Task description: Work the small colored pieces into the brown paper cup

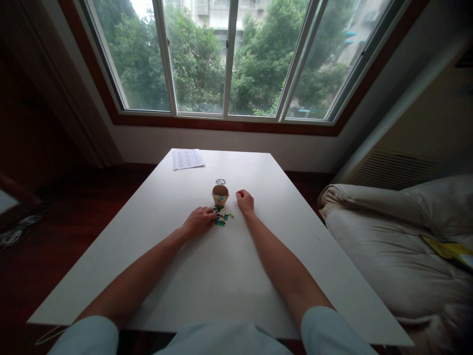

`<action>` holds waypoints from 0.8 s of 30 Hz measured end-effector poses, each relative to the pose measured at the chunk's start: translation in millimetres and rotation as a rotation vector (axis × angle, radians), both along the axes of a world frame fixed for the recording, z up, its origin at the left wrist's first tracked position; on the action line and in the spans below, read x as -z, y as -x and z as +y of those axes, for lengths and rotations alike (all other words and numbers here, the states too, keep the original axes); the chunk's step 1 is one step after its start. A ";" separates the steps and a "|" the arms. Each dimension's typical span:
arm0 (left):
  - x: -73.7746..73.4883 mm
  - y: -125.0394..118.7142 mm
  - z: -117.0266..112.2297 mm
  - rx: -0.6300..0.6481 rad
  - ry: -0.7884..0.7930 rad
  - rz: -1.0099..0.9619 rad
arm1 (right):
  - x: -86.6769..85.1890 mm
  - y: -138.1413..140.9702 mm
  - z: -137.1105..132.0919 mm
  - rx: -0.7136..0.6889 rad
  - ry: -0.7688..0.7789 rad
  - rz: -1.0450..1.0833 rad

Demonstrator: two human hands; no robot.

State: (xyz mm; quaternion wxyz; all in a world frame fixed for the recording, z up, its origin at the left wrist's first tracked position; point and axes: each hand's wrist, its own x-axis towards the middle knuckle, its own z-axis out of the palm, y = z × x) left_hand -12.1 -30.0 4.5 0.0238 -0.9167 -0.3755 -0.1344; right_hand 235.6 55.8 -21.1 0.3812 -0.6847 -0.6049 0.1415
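A small heap of colourful plastic bits (pixel 223 217), green, blue, yellow and dark, lies on the white table. Palm down at its left edge rests my left hand (pixel 200 220), its fingers reaching the nearest bits. Just behind the heap stands a tan paper cup (pixel 220 195) with a coloured print on its front; its mouth faces up and its inside looks brown. To the right of the cup, my right hand (pixel 245 201) is closed, thumb and fingers drawn together. Whatever may be between those fingertips is too small to make out.
Behind the cup lies a small round clear item with a dark rim (pixel 220 182). Printed sheets (pixel 187 159) sit at the table's (pixel 229 276) far left corner. A padded beige sofa (pixel 373 236) stands to the right, and a wide window (pixel 225 59) is ahead.
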 end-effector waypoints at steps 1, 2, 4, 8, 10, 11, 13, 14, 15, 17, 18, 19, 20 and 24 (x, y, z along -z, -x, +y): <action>0.5 0.0 0.0 -0.001 0.001 -0.002 | 2.1 1.8 0.4 -0.009 0.029 -0.059; 1.0 -0.1 0.0 0.000 0.002 -0.003 | 3.8 4.4 0.0 -0.019 0.033 -0.131; 1.6 -0.3 0.1 0.005 0.005 -0.007 | 5.7 10.2 -2.1 -0.043 0.031 -0.251; 2.6 -1.5 -0.3 0.027 0.020 -0.030 | 4.4 15.2 -6.2 -0.072 0.049 -0.310; 2.9 -2.5 -0.9 0.041 0.031 -0.049 | 1.9 14.7 -7.2 -0.082 0.062 -0.312; 2.9 -3.0 -1.2 0.044 0.034 -0.058 | 0.5 14.5 -7.7 -0.085 0.068 -0.313; 2.9 -3.8 -2.0 0.048 0.036 -0.073 | -2.1 14.4 -8.8 -0.087 0.079 -0.315; 2.8 -4.1 -2.3 0.048 0.034 -0.080 | -3.2 14.6 -9.3 -0.086 0.083 -0.315; 2.6 -4.4 -2.6 0.046 0.030 -0.085 | -4.1 15.0 -9.9 -0.086 0.088 -0.314; 2.2 -4.6 -2.9 0.048 0.022 -0.090 | -5.0 15.7 -10.7 -0.086 0.089 -0.311; 2.0 -4.7 -3.1 0.048 0.017 -0.090 | -5.1 15.9 -10.9 -0.088 0.088 -0.309; 1.6 -4.8 -3.2 0.047 0.012 -0.090 | -5.0 16.0 -11.0 -0.093 0.088 -0.306; 1.2 -4.9 -3.4 0.047 0.009 -0.092 | -4.7 16.0 -11.0 -0.098 0.086 -0.302; -2.3 -5.5 -5.3 0.041 0.007 -0.123 | -3.0 15.2 -10.5 -0.110 0.067 -0.286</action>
